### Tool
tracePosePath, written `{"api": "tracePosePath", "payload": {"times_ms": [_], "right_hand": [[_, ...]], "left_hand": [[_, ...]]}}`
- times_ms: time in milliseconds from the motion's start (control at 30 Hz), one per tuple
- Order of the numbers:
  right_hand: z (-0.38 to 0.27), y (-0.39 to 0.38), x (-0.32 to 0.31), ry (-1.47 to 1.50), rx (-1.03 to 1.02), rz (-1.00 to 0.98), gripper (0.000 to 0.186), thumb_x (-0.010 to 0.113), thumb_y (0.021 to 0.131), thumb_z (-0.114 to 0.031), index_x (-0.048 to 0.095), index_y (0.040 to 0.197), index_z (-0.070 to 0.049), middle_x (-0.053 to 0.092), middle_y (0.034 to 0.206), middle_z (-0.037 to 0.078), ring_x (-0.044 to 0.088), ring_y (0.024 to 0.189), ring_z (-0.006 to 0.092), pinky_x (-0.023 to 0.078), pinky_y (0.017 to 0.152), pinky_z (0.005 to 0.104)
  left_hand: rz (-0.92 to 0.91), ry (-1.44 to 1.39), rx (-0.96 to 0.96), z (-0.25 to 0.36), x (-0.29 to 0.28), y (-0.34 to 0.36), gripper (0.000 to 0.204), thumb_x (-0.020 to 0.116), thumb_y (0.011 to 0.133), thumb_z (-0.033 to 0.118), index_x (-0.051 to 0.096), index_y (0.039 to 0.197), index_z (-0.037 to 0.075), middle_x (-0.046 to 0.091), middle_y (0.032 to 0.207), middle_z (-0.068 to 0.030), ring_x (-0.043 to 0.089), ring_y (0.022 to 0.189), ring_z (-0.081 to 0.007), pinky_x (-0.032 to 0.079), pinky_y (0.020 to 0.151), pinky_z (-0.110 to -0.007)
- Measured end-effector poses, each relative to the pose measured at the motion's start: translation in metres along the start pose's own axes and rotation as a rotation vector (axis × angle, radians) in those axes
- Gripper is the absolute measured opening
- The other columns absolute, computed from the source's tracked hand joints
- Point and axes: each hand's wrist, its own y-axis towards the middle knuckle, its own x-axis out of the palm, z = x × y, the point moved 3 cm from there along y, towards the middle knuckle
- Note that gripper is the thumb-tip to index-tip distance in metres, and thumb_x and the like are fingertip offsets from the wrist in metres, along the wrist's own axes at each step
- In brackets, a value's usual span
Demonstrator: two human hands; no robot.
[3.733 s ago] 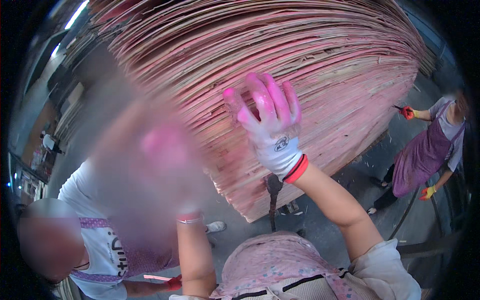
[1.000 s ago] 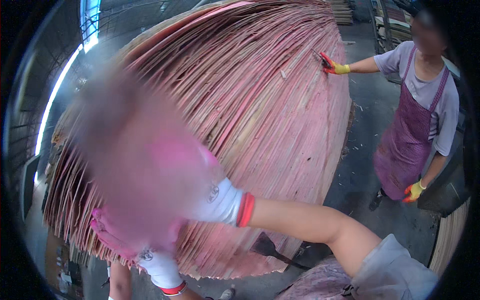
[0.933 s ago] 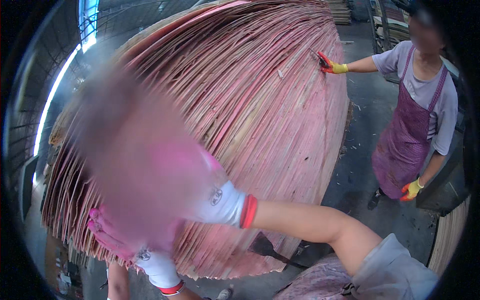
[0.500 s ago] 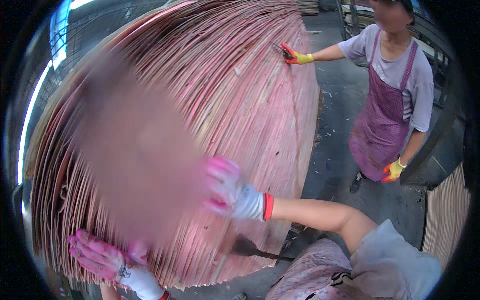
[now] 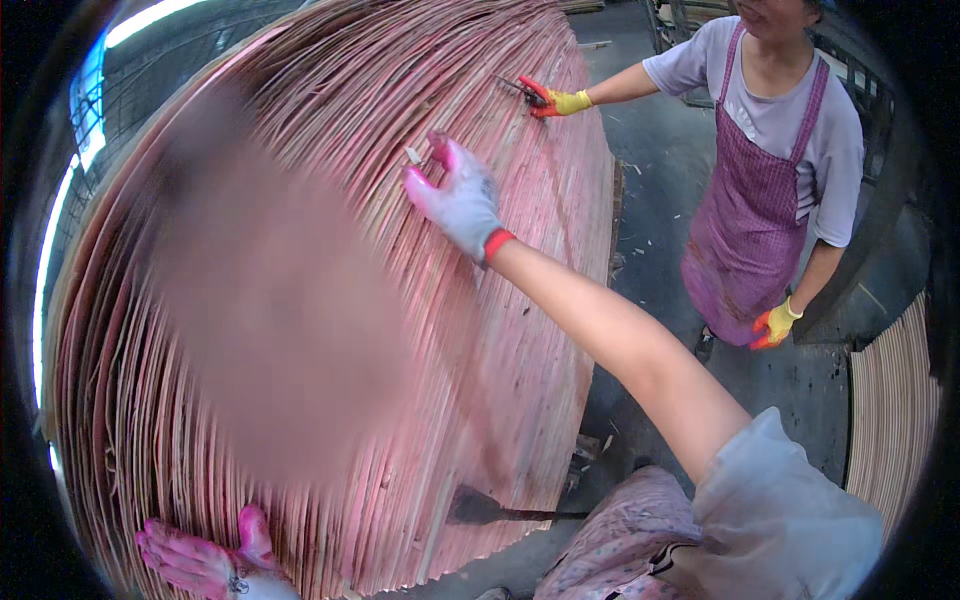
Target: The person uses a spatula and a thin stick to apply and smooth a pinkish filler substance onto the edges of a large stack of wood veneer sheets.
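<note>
A large fanned stack of thin pink-stained wood veneer sheets (image 5: 520,350) fills the middle. My right hand (image 5: 458,200), in a white glove with pink-stained fingers, reaches over its upper part. Its thumb and fingers are apart around a small pale chip (image 5: 413,157) lodged among the sheet edges; whether they touch it I cannot tell. My left hand (image 5: 205,560), in a stained glove, lies against the sheet edges at the lower left, fingers spread and thumb out. A blurred brownish patch hides part of the stack between my hands.
Across the stack stands a co-worker in a purple apron (image 5: 745,220), one yellow-and-red gloved hand (image 5: 557,100) holding a small dark tool (image 5: 522,90) on the sheets. A dark flat-bladed implement (image 5: 482,506) shows near me. Another sheet stack (image 5: 893,390) stands at right.
My right hand has moved up and away from me across the sheets, toward the pale chip. My left hand stays at the lower left edge. The view has shifted slightly.
</note>
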Motion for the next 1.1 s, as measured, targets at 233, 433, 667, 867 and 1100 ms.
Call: {"api": "tracePosePath", "payload": {"times_ms": [233, 433, 667, 867, 1100], "right_hand": [[0.043, 0.042, 0.008, 0.035, 0.158, -0.258, 0.045, 0.068, 0.084, -0.05, 0.075, 0.101, -0.009, 0.073, 0.09, 0.016, 0.071, 0.088, 0.0317, 0.055, 0.081, 0.0421], [0.046, 0.045, -0.013, 0.025, 0.101, -0.287, 0.034, 0.065, 0.091, -0.037, 0.072, 0.099, -0.005, 0.071, 0.085, 0.013, 0.068, 0.084, 0.0251, 0.053, 0.077, 0.0376], [0.101, -0.046, -0.046, 0.185, 0.413, -0.496, 0.027, 0.064, 0.099, -0.027, 0.069, 0.099, -0.001, 0.066, 0.083, 0.001, 0.06, 0.075, 0.0127, 0.052, 0.072, 0.0286], [0.116, -0.116, -0.077, 0.461, 0.712, -0.564, 0.03, 0.061, 0.101, -0.028, 0.068, 0.092, 0.0, 0.064, 0.081, 0.002, 0.059, 0.076, 0.0094, 0.05, 0.069, 0.0275], [0.128, -0.202, -0.115, 0.192, 0.847, -0.938, 0.034, 0.068, 0.098, -0.027, 0.068, 0.072, -0.004, 0.063, 0.067, 0.0, 0.056, 0.061, 0.0082, 0.046, 0.058, 0.0272]], "left_hand": [[-0.011, -0.028, -0.017, 0.017, 0.002, 0.012, 0.103, 0.035, 0.088, 0.079, 0.037, 0.15, -0.004, 0.046, 0.149, -0.0247, 0.047, 0.135, -0.044, 0.039, 0.112, -0.054], [-0.019, -0.051, -0.051, 0.026, -0.003, 0.02, 0.1, 0.038, 0.088, 0.076, 0.035, 0.151, -0.003, 0.044, 0.15, -0.0243, 0.044, 0.136, -0.0442, 0.036, 0.113, -0.054], [-0.066, -0.109, -0.097, 0.038, -0.006, 0.021, 0.098, 0.042, 0.088, 0.072, 0.033, 0.152, -0.002, 0.042, 0.151, -0.0239, 0.042, 0.138, -0.0444, 0.034, 0.114, -0.055], [-0.1, -0.159, -0.155, 0.034, -0.013, 0.026, 0.096, 0.045, 0.089, 0.069, 0.032, 0.153, -0.001, 0.041, 0.153, -0.0236, 0.039, 0.14, -0.0446, 0.032, 0.115, -0.056], [-0.143, -0.197, -0.228, 0.026, -0.024, 0.021, 0.094, 0.048, 0.089, 0.066, 0.03, 0.154, 0.0, 0.039, 0.154, -0.0232, 0.036, 0.141, -0.0449, 0.029, 0.116, -0.056]]}}
